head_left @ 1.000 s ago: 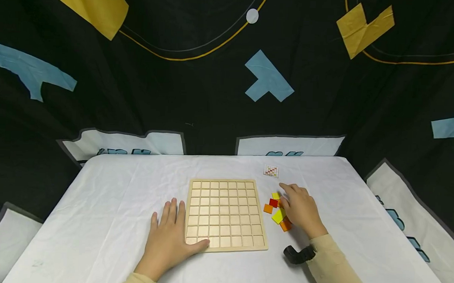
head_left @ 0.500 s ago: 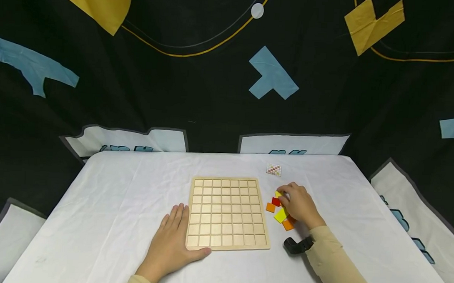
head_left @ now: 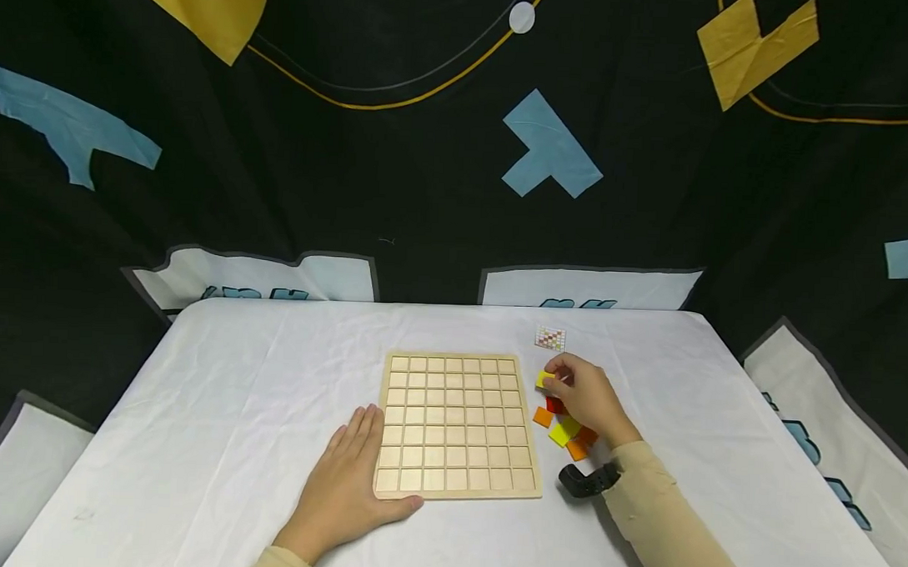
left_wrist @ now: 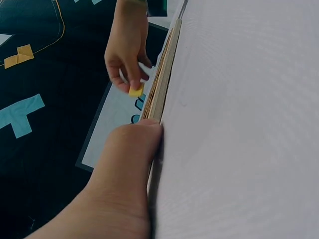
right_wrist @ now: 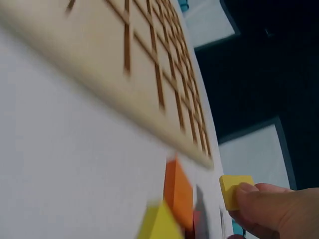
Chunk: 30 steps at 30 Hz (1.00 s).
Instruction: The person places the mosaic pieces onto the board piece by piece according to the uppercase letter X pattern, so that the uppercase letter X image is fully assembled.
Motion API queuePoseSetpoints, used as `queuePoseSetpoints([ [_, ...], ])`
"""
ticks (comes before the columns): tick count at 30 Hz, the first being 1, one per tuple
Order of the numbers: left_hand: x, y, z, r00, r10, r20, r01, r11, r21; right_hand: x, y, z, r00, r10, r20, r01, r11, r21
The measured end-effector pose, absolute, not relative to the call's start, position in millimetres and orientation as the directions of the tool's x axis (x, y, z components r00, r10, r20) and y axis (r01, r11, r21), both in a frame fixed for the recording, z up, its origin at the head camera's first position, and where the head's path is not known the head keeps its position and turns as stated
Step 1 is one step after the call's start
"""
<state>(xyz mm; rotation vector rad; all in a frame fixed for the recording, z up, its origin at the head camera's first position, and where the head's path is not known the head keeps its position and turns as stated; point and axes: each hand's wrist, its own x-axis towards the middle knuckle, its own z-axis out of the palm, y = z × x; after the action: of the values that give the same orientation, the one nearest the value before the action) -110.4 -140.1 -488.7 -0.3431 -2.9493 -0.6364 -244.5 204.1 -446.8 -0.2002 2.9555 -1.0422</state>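
Observation:
My right hand [head_left: 589,395] pinches a small yellow square tile [right_wrist: 230,191] between thumb and fingers; in the left wrist view the same yellow tile [left_wrist: 136,90] hangs from the fingertips. Below that hand lie several loose tiles: an orange tile [head_left: 543,417], a red tile [head_left: 554,405] and a yellow tile [head_left: 560,433] among them. Left of these is a square wooden board [head_left: 456,425] with a grid of bare cells. My left hand [head_left: 345,484] lies with straight fingers along the board's left edge, its thumb at the near edge.
A small card [head_left: 550,338] printed with a coloured grid lies beyond the tiles. A white cloth covers the table [head_left: 216,442]. Behind it hangs a black curtain [head_left: 427,182] with blue and yellow shapes. A black strap device [head_left: 588,480] sits on my right wrist.
The right hand has come down to the tiles, closed its fingers on a yellow one and lifted it slightly towards the board. The left hand's fingers have drawn together beside the board.

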Motion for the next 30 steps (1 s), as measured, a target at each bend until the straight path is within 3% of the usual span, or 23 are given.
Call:
queuePoseSetpoints([
  [13, -110, -140, -490, -0.965, 0.206, 0.161, 0.254, 0.888, 0.383, -257, 126, -451, -0.960, -0.267, 0.080, -0.236, 0.626, -0.744],
  [30, -110, -141, -489, -0.961, 0.216, 0.172, 0.266, 0.892, 0.365, -255, 57, -460, -0.928, -0.356, 0.108, -0.310, 0.580, -0.753],
])
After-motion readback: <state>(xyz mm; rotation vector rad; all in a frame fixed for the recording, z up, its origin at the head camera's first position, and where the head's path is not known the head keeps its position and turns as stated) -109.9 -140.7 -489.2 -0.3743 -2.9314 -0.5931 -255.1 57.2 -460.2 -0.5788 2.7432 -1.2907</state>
